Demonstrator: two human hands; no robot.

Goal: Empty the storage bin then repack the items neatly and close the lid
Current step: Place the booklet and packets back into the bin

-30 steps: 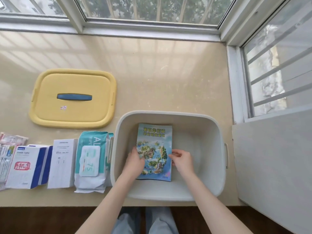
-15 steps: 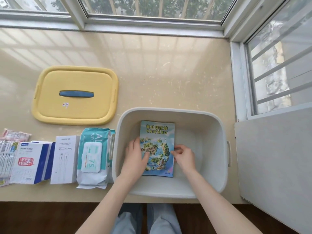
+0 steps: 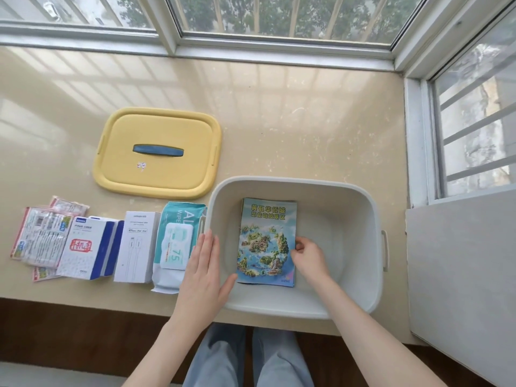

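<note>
The pale grey storage bin [image 3: 360, 196] stands open on the beige ledge. A colourful brochure [image 3: 265, 233] lies flat on its bottom, toward the left. My right hand [image 3: 310, 258] is inside the bin, its curled fingers touching the brochure's right edge. Over the bin's left rim hovers my left hand [image 3: 203, 269], fingers straight, holding nothing. The yellow lid [image 3: 156, 174] with a blue handle lies on the ledge up and left of the bin. Left of the bin, in a row, lie a teal wipes pack [image 3: 174, 241], a white cable box [image 3: 136, 247] and a white-and-blue box [image 3: 86, 247].
Printed packets [image 3: 42, 236] lie at the far left of the row. Window frames run along the back and right of the ledge [image 3: 307, 121]. A grey panel [image 3: 460, 261] stands right of the bin. My knees show below the ledge's front edge.
My left hand has lifted off the brochure and moved left to the bin's rim, fingers straightened. My right hand stays at the brochure's right edge. The camera view shifted slightly.
</note>
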